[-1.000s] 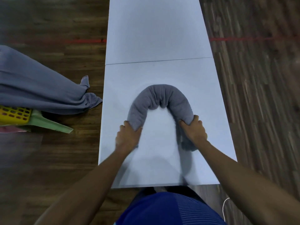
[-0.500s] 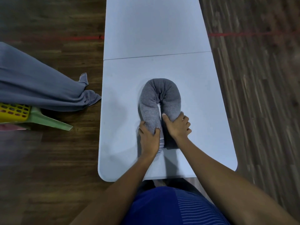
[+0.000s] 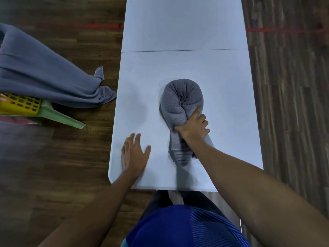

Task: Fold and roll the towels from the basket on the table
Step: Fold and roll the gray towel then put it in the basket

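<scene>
A: Where is the grey terry towel (image 3: 179,102), rolled thick and doubled over, to be found?

B: It is laid on the white folding table (image 3: 187,32), in the near half, a little right of the middle. The bend is turned to the far side, the two legs are pressed together with a crease between them, and flat loose ends are trailed toward the near edge.

A: How is it held?

B: Both legs are gripped together at their near end by the right hand (image 3: 193,130). One finger is stretched forward along the crease and the rest are curled round the cloth. From that hand the bundle is stretched straight away, its long axis set near to far.

A: And the left hand (image 3: 134,154)?

B: It is spread wide, nothing is held, and it is kept by the near left corner, well apart from the towel. Whether the surface is pressed cannot be told.

A: So which hand is favoured?

B: The right, it is judged, being already on the bundle. More grey cloth (image 3: 44,81) is draped over the yellow perforated plastic basket (image 3: 19,106) at the left.
</scene>
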A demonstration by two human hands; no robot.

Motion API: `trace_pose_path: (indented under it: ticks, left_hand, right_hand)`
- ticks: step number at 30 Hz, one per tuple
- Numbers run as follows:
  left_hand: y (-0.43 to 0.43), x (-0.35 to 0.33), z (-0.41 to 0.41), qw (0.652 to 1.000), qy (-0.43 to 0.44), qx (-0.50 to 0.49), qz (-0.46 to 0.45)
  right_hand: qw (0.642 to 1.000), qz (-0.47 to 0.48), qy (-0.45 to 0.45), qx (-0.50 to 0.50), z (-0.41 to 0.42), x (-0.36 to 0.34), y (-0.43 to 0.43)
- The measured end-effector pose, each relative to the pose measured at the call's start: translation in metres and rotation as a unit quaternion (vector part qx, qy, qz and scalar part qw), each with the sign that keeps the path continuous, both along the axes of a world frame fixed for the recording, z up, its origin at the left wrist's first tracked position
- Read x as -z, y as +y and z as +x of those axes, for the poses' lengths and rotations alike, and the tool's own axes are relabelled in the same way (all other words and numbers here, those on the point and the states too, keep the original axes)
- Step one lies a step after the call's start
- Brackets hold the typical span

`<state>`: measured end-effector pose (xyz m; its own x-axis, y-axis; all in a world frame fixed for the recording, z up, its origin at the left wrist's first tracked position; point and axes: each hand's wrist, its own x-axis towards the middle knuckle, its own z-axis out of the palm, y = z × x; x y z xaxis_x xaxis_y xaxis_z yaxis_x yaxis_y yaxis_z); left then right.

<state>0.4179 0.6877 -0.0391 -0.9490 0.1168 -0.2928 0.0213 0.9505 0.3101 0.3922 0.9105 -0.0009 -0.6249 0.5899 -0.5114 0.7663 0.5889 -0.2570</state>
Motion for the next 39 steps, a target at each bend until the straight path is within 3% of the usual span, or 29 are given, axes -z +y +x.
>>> trace_pose_path:
  ticks: [8,17,26,33,39]
  left_hand:
    - [0.001,-0.003,-0.006,0.998,-0.041,0.018,-0.033]
    - [-0.044,-0.062,-0.025,0.994,0.021,-0.093,0.056]
    - [-0.228,-0.112,-0.042,0.976,0.052,-0.194,0.087]
    - [-0.403,-0.140,-0.063,0.963,0.078,-0.247,0.073]
    - [-0.496,-0.139,-0.108,0.951,0.089,-0.278,0.100]
  right_hand:
    - [0.995,-0.030,0.086,-0.036,0.018,0.003,0.021]
    - [0.970,-0.148,0.183,-0.064,0.013,-0.036,-0.006]
    - [0.921,-0.225,0.248,-0.202,-0.038,-0.080,-0.204]
    - [0.901,-0.273,0.252,-0.224,-0.075,-0.108,-0.387]
    - [0.894,-0.279,0.252,-0.243,-0.127,-0.116,-0.488]
